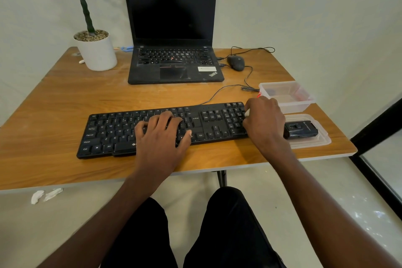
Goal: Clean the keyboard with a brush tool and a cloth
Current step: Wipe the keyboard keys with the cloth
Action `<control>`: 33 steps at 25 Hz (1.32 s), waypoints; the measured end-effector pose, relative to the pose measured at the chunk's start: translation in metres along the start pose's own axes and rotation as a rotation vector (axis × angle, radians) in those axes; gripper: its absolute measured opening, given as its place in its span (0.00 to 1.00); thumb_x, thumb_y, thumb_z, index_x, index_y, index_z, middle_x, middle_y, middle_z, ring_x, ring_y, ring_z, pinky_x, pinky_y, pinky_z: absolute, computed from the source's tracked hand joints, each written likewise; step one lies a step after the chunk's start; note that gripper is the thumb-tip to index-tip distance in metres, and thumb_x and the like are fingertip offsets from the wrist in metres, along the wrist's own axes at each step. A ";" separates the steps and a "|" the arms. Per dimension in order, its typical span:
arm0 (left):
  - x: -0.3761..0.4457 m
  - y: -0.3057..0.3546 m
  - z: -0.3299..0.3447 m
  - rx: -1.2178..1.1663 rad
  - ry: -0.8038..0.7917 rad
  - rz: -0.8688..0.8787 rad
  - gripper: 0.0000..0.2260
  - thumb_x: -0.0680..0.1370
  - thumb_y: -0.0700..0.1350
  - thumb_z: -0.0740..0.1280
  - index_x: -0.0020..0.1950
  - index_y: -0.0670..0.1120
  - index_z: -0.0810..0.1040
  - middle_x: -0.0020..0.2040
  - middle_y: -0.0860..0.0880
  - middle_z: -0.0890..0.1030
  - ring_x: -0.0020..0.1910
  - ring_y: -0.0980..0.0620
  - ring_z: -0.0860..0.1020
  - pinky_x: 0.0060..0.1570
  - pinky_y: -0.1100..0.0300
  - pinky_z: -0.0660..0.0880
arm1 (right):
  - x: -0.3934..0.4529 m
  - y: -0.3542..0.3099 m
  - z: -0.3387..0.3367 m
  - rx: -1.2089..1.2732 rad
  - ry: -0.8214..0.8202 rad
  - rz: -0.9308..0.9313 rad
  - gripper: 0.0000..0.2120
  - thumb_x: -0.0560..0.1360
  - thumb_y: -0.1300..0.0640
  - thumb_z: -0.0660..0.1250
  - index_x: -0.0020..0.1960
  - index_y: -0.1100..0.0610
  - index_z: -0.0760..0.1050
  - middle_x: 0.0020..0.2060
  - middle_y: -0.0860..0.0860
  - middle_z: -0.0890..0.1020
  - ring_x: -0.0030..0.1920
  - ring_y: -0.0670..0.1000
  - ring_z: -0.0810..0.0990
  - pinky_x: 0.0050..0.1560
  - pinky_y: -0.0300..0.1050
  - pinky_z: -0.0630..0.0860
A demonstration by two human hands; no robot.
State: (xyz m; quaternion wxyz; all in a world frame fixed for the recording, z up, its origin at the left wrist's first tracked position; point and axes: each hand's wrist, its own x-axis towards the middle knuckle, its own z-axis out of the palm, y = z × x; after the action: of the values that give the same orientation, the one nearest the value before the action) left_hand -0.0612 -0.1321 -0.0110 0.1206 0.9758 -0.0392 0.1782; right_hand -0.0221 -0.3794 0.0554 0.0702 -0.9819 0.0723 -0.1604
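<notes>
Nearest to us are our dark-trousered knees (pixel 195 230) at six o'clock, with both forearms reaching up from them to the wooden table (pixel 65 102). Our left hand (pixel 162 135) lies flat on the middle of the black keyboard (pixel 108 130), fingers spread and straight over the letter keys, gripping nothing. Our right hand (pixel 264 119) sits at the keyboard's right end, over the number pad, its fingers curled; a small pale tip shows at the thumb side, and we cannot tell what it is or how firmly it is held. The keyboard lies across the table's near half, its cable running away toward twelve o'clock. Just right of it, at three o'clock, a black brush tool (pixel 301 129) rests on a clear plastic lid (pixel 322 140), and beyond that stands a clear plastic box (pixel 302 104). At twelve o'clock an open laptop (pixel 171 28) faces us with a dark screen, a wired mouse (pixel 236 62) at its right. A potted plant (pixel 95 50) stands at eleven o'clock.
</notes>
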 end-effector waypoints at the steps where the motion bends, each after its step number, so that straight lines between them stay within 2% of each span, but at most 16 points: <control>1: 0.000 0.000 0.000 -0.002 0.002 -0.001 0.22 0.83 0.62 0.61 0.70 0.52 0.76 0.71 0.50 0.75 0.70 0.47 0.72 0.71 0.39 0.63 | -0.002 -0.004 0.000 0.023 0.005 -0.027 0.13 0.75 0.60 0.74 0.60 0.55 0.82 0.57 0.55 0.81 0.59 0.57 0.75 0.47 0.52 0.75; 3: 0.000 0.001 0.000 0.000 0.003 -0.002 0.22 0.83 0.63 0.60 0.71 0.52 0.75 0.71 0.50 0.75 0.70 0.47 0.72 0.71 0.40 0.63 | -0.006 -0.014 -0.001 0.132 -0.010 -0.094 0.14 0.74 0.61 0.75 0.59 0.53 0.83 0.58 0.53 0.82 0.60 0.56 0.76 0.49 0.50 0.75; 5: 0.000 0.001 0.000 0.000 0.004 -0.002 0.22 0.83 0.63 0.60 0.72 0.52 0.75 0.71 0.50 0.74 0.70 0.47 0.72 0.72 0.40 0.62 | -0.006 -0.024 -0.002 0.206 -0.101 -0.208 0.15 0.72 0.62 0.76 0.57 0.50 0.85 0.56 0.50 0.83 0.58 0.53 0.77 0.50 0.48 0.77; 7: 0.000 0.001 0.001 -0.002 0.009 -0.002 0.22 0.83 0.63 0.60 0.71 0.52 0.75 0.71 0.50 0.75 0.70 0.47 0.72 0.72 0.40 0.62 | 0.000 -0.022 -0.007 0.266 -0.210 -0.265 0.15 0.71 0.65 0.76 0.53 0.48 0.86 0.54 0.47 0.84 0.55 0.50 0.79 0.52 0.50 0.79; 10: -0.001 0.000 0.001 -0.004 0.021 0.003 0.22 0.83 0.63 0.60 0.71 0.52 0.75 0.70 0.50 0.75 0.69 0.47 0.73 0.71 0.39 0.63 | 0.010 0.001 -0.017 0.296 -0.266 -0.158 0.12 0.72 0.64 0.74 0.48 0.48 0.87 0.50 0.49 0.86 0.51 0.51 0.81 0.54 0.54 0.81; 12: -0.001 0.000 0.001 0.001 0.014 -0.003 0.22 0.83 0.63 0.60 0.71 0.52 0.75 0.70 0.50 0.75 0.69 0.47 0.73 0.71 0.40 0.63 | 0.014 0.014 -0.020 0.204 -0.176 -0.042 0.09 0.74 0.61 0.74 0.49 0.49 0.88 0.49 0.53 0.86 0.48 0.54 0.82 0.51 0.55 0.82; 14: 0.000 0.000 0.002 0.003 0.011 -0.001 0.22 0.83 0.62 0.60 0.71 0.52 0.75 0.71 0.49 0.75 0.70 0.47 0.72 0.71 0.40 0.63 | 0.015 0.013 -0.019 0.173 -0.122 -0.026 0.09 0.74 0.60 0.74 0.50 0.49 0.88 0.48 0.53 0.86 0.48 0.55 0.82 0.49 0.54 0.82; 18: -0.001 -0.001 0.002 0.000 0.011 0.005 0.21 0.84 0.62 0.61 0.71 0.52 0.75 0.71 0.50 0.75 0.70 0.47 0.72 0.71 0.40 0.61 | 0.014 0.000 -0.017 0.388 -0.368 -0.124 0.09 0.73 0.59 0.75 0.43 0.45 0.88 0.48 0.45 0.86 0.51 0.48 0.81 0.50 0.50 0.81; 19: -0.001 -0.001 0.002 -0.004 0.010 0.006 0.21 0.84 0.62 0.60 0.71 0.52 0.75 0.71 0.50 0.74 0.70 0.47 0.72 0.71 0.41 0.61 | 0.014 0.002 -0.016 0.384 -0.373 -0.094 0.08 0.73 0.58 0.75 0.43 0.45 0.88 0.49 0.45 0.86 0.51 0.49 0.81 0.51 0.51 0.82; 21: -0.001 -0.001 0.001 -0.007 0.014 0.016 0.21 0.84 0.62 0.59 0.71 0.52 0.75 0.71 0.50 0.75 0.70 0.47 0.72 0.71 0.41 0.61 | 0.015 0.006 -0.015 0.328 -0.282 -0.012 0.06 0.73 0.55 0.73 0.45 0.47 0.88 0.50 0.48 0.86 0.51 0.52 0.81 0.52 0.53 0.81; 24: -0.002 -0.001 0.001 0.000 0.016 0.023 0.22 0.84 0.63 0.57 0.71 0.52 0.74 0.71 0.50 0.75 0.69 0.48 0.72 0.71 0.41 0.61 | 0.013 0.008 -0.014 0.163 -0.135 0.042 0.10 0.75 0.54 0.70 0.54 0.50 0.87 0.52 0.54 0.86 0.52 0.58 0.82 0.49 0.51 0.78; 26: -0.001 -0.001 0.001 -0.001 0.019 0.023 0.23 0.83 0.64 0.56 0.71 0.52 0.75 0.70 0.50 0.75 0.69 0.48 0.73 0.70 0.41 0.61 | 0.011 0.009 -0.016 0.071 -0.098 0.069 0.11 0.75 0.55 0.70 0.57 0.54 0.85 0.51 0.57 0.85 0.52 0.60 0.82 0.46 0.51 0.74; 29: -0.001 0.000 0.002 -0.004 0.027 0.020 0.24 0.83 0.64 0.56 0.70 0.51 0.76 0.70 0.49 0.76 0.69 0.47 0.73 0.70 0.39 0.62 | 0.006 0.002 -0.018 0.028 -0.148 0.047 0.12 0.75 0.55 0.71 0.57 0.54 0.84 0.51 0.56 0.85 0.52 0.59 0.82 0.46 0.49 0.73; 33: -0.002 -0.001 0.003 0.006 0.034 0.035 0.23 0.83 0.63 0.57 0.71 0.52 0.75 0.70 0.50 0.75 0.68 0.48 0.73 0.71 0.41 0.62 | -0.004 -0.023 -0.015 0.215 -0.279 -0.121 0.10 0.73 0.58 0.70 0.52 0.47 0.85 0.48 0.48 0.85 0.50 0.51 0.81 0.43 0.46 0.77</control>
State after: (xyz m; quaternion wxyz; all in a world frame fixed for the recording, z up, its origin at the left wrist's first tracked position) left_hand -0.0617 -0.1316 -0.0149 0.1154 0.9721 -0.0536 0.1972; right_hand -0.0282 -0.3578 0.0718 0.1745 -0.9840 -0.0152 -0.0332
